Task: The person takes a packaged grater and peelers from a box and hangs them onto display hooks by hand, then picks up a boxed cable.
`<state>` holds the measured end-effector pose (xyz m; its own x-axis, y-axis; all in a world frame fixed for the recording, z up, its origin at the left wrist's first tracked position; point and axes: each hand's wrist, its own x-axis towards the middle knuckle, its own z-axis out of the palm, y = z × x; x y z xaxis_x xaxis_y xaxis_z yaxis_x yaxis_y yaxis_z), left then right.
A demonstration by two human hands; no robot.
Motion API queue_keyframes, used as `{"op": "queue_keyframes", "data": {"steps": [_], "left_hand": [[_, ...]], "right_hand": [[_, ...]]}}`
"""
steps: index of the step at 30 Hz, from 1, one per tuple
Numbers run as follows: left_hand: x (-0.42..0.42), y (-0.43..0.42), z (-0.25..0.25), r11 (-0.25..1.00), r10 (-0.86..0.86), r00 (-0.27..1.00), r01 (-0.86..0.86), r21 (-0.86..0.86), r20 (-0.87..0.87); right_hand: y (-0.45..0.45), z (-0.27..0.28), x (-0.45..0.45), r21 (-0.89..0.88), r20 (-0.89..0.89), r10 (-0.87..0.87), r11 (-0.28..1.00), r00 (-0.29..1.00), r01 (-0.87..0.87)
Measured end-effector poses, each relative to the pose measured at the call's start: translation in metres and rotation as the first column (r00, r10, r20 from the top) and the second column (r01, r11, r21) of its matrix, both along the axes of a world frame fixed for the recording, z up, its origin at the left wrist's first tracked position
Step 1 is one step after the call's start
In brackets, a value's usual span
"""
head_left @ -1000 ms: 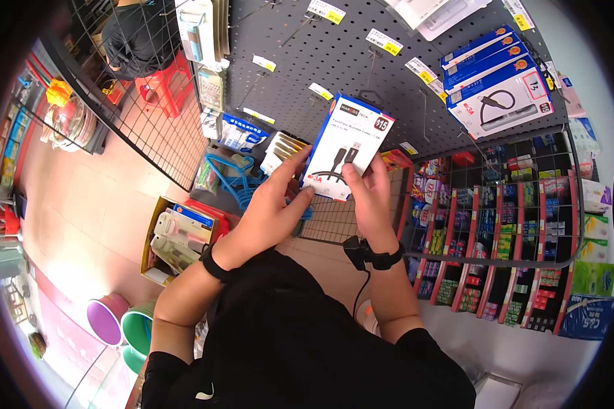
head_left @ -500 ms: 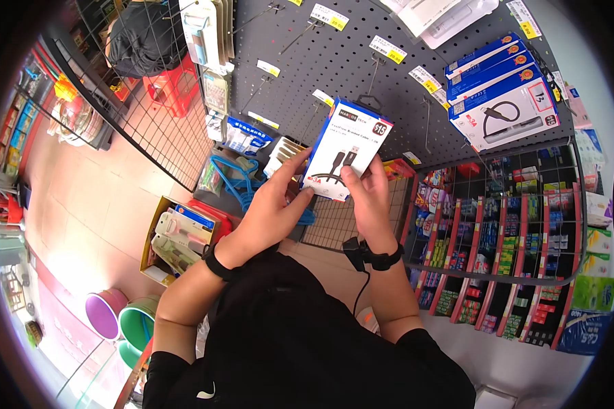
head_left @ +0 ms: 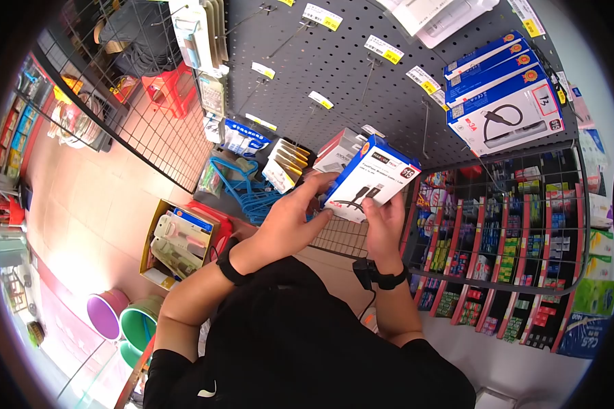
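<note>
A white and blue charging cable box (head_left: 373, 173) with a "$15" mark is held tilted between both hands. My left hand (head_left: 295, 217) grips its left edge, thumb near the bottom corner. On the lower right side, my right hand (head_left: 387, 223) has its thumb pressed on the printed front; its other fingers are largely hidden behind the box. Just behind stands a grey and red box (head_left: 338, 151), partly covered. Several yellow-edged packs (head_left: 286, 165) hang close to the left hand.
A grey pegboard (head_left: 348, 75) carries metal hooks and price tags. Similar cable boxes (head_left: 505, 116) hang at the right, above a wire rack (head_left: 484, 283). Blue hangers (head_left: 242, 187), a yellow carton (head_left: 158, 273), a red stool (head_left: 167, 95) and a purple bucket (head_left: 107, 315) are on the left.
The cable box has moved down and slightly right with both hands, away from the hook above it. The grey and red box behind has come into view.
</note>
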<state>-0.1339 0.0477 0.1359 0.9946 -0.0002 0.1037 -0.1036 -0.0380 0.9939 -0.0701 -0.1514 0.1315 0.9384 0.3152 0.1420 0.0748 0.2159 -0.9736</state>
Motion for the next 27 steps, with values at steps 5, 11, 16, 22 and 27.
{"op": "queue_keyframes", "data": {"steps": [5, 11, 16, 22, 27], "left_hand": [[0.006, -0.010, 0.006, 0.997, -0.081, 0.997, 0.080, 0.015, 0.016], [0.012, -0.017, 0.006, 0.989, -0.150, 0.989, 0.150, 0.005, -0.008], [0.016, -0.023, 0.003, 0.986, -0.167, 0.985, 0.166, 0.014, 0.035], [0.020, -0.028, 0.003, 0.981, -0.195, 0.980, 0.195, 0.015, 0.026], [0.022, -0.028, 0.006, 0.971, -0.236, 0.966, 0.237, 0.002, -0.102]], "right_hand": [[-0.013, 0.004, -0.009, 0.004, 0.008, -0.102, 0.995, 0.995, 0.102], [-0.025, 0.004, -0.012, -0.031, 0.046, -0.139, 0.990, 0.989, 0.140], [-0.029, 0.004, -0.014, -0.045, 0.065, -0.165, 0.985, 0.984, 0.168], [-0.033, 0.006, -0.011, -0.035, 0.051, -0.175, 0.984, 0.983, 0.177], [-0.031, 0.012, -0.009, -0.045, -0.008, -0.179, 0.983, 0.984, 0.178]]}}
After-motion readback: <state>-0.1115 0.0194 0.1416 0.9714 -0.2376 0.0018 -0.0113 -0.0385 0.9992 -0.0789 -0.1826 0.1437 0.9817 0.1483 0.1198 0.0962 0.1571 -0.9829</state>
